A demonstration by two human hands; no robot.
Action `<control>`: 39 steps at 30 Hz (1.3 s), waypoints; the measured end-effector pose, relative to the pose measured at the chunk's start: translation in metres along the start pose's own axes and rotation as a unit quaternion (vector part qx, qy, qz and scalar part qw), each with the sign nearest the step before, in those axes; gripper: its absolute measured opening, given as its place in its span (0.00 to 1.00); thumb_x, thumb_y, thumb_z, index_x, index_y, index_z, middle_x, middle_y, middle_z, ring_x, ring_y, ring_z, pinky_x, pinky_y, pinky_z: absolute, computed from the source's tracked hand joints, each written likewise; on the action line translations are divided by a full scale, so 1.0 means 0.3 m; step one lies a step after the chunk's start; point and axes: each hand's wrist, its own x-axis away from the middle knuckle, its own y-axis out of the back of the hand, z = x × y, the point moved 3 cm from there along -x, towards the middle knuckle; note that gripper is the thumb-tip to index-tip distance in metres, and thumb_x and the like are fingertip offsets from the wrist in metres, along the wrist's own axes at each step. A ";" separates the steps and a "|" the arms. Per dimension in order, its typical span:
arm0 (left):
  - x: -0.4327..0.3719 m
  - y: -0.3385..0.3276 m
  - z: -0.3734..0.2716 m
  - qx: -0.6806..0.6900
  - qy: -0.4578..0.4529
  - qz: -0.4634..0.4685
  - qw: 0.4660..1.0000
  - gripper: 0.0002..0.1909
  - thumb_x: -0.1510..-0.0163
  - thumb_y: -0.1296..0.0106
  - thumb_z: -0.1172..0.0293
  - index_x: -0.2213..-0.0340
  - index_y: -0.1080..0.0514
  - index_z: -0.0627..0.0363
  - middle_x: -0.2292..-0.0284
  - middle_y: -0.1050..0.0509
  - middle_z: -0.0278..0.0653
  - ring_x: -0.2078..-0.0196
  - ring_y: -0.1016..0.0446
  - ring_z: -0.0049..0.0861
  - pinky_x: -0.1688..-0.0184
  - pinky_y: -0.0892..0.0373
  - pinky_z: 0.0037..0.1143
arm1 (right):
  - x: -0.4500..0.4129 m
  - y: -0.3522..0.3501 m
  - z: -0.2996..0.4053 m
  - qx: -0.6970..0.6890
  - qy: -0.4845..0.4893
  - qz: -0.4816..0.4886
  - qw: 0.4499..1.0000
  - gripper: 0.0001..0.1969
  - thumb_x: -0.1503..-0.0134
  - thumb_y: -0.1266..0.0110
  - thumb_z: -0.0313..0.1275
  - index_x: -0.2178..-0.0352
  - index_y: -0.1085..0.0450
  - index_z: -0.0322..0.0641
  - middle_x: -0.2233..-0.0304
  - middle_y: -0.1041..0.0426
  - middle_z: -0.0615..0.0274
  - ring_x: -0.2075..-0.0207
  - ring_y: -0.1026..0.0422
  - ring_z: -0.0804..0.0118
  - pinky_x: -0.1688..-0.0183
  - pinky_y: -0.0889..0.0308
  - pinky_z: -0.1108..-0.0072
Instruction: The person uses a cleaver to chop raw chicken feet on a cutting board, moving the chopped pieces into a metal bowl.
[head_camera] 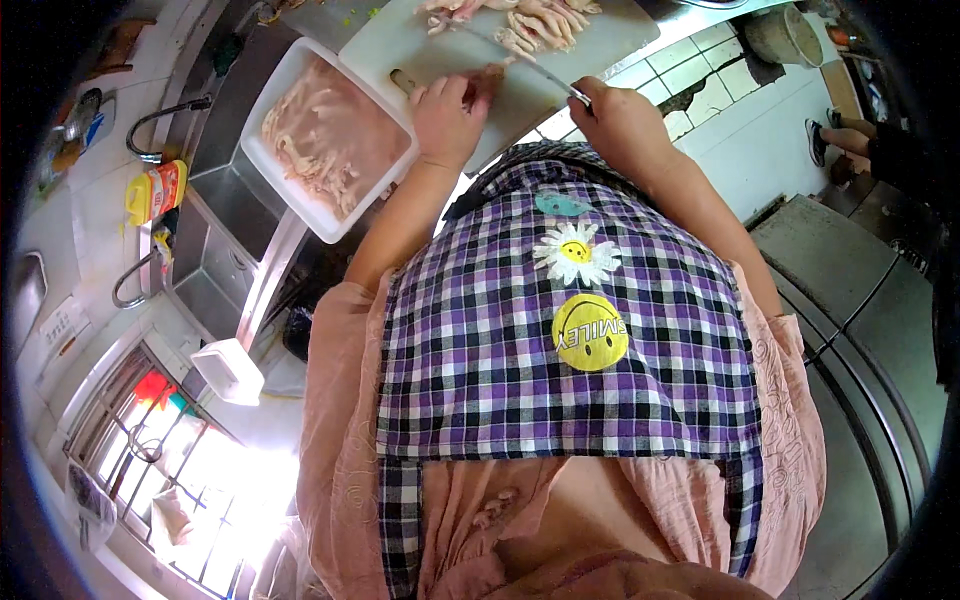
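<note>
My right hand (619, 124) grips the handle of a knife (531, 64). Its narrow blade points away to the upper left, over a pale cutting board (420, 49). At the board's near side, my left hand (450, 124) has its fingers around a reddish-brown piece of poultry (484, 82), partly hidden by the fingers. Pale chicken feet (544, 26) lie heaped on the far part of the board, close to the blade. Left of my left hand, a white plastic tub (259, 142) holds more chicken feet (326, 169) in cloudy pinkish water.
Under and beside the tub is a stainless steel sink (214, 289) with curved taps (139, 135). A yellow bottle (156, 193) stands behind it. A small white container (229, 371) is nearer me. At right are a bucket (787, 37), a steel counter (840, 247) and another person's legs (844, 135).
</note>
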 end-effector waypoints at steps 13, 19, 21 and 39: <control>0.002 -0.014 -0.048 -0.025 -0.040 -0.006 0.999 0.08 0.57 0.48 0.65 0.71 0.25 0.45 0.71 0.26 0.34 0.64 0.29 0.30 0.57 0.41 0.32 | 0.028 -0.056 0.053 -0.004 0.024 0.091 0.996 0.10 0.48 0.55 0.32 0.70 0.36 0.34 0.78 0.28 0.44 0.74 0.27 0.45 0.71 0.32 0.61; 0.012 -0.015 -0.062 0.021 -0.063 -0.031 0.997 0.09 0.59 0.46 0.67 0.71 0.25 0.45 0.70 0.27 0.32 0.63 0.30 0.29 0.55 0.41 0.32 | 0.038 -0.049 0.049 0.005 0.010 0.145 0.989 0.10 0.48 0.57 0.30 0.69 0.35 0.33 0.76 0.28 0.43 0.71 0.27 0.44 0.68 0.32 0.61; 0.014 -0.012 -0.070 0.028 -0.065 -0.034 0.997 0.09 0.59 0.46 0.67 0.71 0.25 0.46 0.70 0.27 0.32 0.63 0.30 0.29 0.55 0.41 0.32 | 0.034 -0.048 0.052 0.001 0.006 0.160 0.987 0.10 0.48 0.57 0.30 0.69 0.35 0.33 0.75 0.27 0.43 0.70 0.27 0.45 0.67 0.32 0.61; 0.031 0.005 -0.084 0.026 -0.082 -0.020 0.996 0.16 0.62 0.43 0.66 0.69 0.29 0.58 0.67 0.29 0.44 0.63 0.31 0.39 0.58 0.39 0.35 | -0.053 -0.046 0.048 0.064 0.030 0.084 0.994 0.11 0.48 0.55 0.33 0.72 0.31 0.36 0.75 0.27 0.48 0.70 0.27 0.46 0.66 0.32 0.62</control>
